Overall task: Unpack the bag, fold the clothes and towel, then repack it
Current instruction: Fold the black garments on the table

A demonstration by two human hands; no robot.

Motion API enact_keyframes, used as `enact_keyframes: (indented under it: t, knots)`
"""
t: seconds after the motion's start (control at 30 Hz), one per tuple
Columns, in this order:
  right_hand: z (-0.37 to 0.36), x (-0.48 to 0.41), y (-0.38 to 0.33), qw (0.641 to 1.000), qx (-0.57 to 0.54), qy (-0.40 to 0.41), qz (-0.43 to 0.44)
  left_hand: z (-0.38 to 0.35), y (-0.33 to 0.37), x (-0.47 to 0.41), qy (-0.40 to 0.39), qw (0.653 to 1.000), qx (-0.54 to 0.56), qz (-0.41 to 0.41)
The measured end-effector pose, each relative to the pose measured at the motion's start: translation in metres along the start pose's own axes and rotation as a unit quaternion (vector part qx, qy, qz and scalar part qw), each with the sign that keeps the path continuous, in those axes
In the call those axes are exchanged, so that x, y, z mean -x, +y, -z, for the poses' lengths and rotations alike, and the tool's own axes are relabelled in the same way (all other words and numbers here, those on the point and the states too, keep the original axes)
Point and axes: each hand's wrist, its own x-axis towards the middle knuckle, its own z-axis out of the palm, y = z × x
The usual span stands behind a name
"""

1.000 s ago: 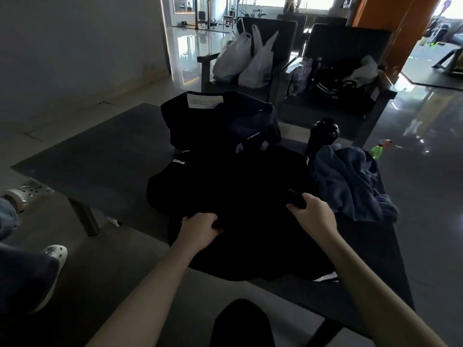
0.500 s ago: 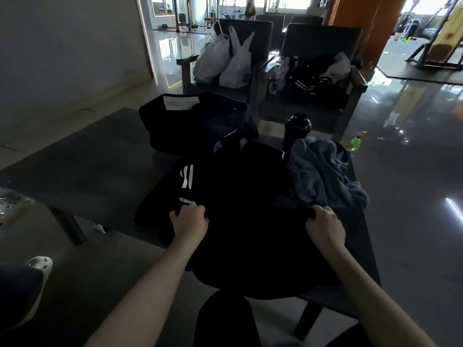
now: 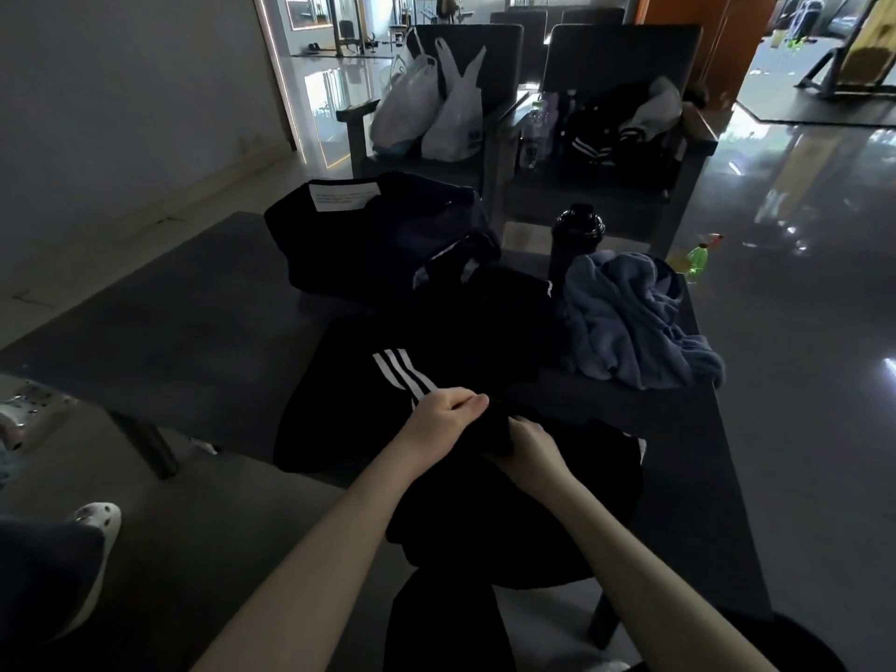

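We see a dim room; daylight enters from 12 and 2 o'clock and glares on the floor. The black clothes lose detail in shadow, and straight lines bow at the edges.

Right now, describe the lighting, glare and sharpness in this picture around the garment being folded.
Head view: the foreground is dim, so the black garment merges into one dark mass and only its white stripes read clearly. Head view: daylight from the background glares off the glossy floor at right. Head view: the left hand and right hand are sharp, gripping the garment.
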Motion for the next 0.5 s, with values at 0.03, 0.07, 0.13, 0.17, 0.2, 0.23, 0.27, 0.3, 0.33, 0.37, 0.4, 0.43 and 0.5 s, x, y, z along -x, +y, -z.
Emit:
enact_keyframes:
  t: [0.03, 0.07, 0.13, 0.17, 0.2, 0.23, 0.27, 0.3, 0.33, 0.37, 0.4, 0.43, 0.5]
  knots:
    - [0.002, -0.001, 0.002, 0.999, -0.041, 0.034, 0.004, 0.003, 0.0, -0.001, 0.006, 1.0, 0.02, 0.01]
    - [0.006, -0.001, 0.005, 0.994, -0.084, 0.069, 0.003, 0.008, -0.002, -0.002, 0.027, 0.999, 0.037, 0.02]
    - [0.018, -0.001, 0.014, 0.984, -0.15, 0.095, -0.023, 0.019, -0.012, -0.007, 0.097, 0.994, 0.034, 0.025]
    - [0.025, -0.002, 0.019, 0.976, -0.194, 0.087, -0.043, 0.025, -0.019, -0.011, 0.129, 0.991, -0.004, 0.025]
    - [0.031, -0.003, 0.026, 0.965, -0.241, 0.078, -0.063, 0.031, -0.027, -0.014, 0.152, 0.985, -0.071, 0.03]
    - [0.036, -0.004, 0.031, 0.953, -0.283, 0.076, -0.08, 0.034, -0.035, -0.017, 0.162, 0.973, -0.157, 0.047]
    - [0.04, -0.004, 0.035, 0.939, -0.32, 0.084, -0.097, 0.035, -0.042, -0.017, 0.164, 0.956, -0.231, 0.074]
    - [0.044, -0.003, 0.037, 0.923, -0.354, 0.096, -0.113, 0.034, -0.045, -0.016, 0.16, 0.944, -0.27, 0.102]
    - [0.048, -0.003, 0.038, 0.909, -0.383, 0.103, -0.128, 0.031, -0.047, -0.015, 0.15, 0.942, -0.275, 0.118]
    - [0.052, -0.001, 0.038, 0.898, -0.403, 0.106, -0.144, 0.026, -0.049, -0.015, 0.135, 0.952, -0.249, 0.116]
    - [0.055, 0.0, 0.036, 0.889, -0.42, 0.098, -0.153, 0.021, -0.048, -0.015, 0.119, 0.965, -0.212, 0.103]
    - [0.056, 0.0, 0.035, 0.882, -0.436, 0.08, -0.16, 0.015, -0.046, -0.016, 0.1, 0.972, -0.189, 0.092]
    - [0.059, 0.002, 0.031, 0.858, -0.488, 0.029, -0.156, 0.002, -0.039, -0.018, 0.079, 0.972, -0.211, 0.065]
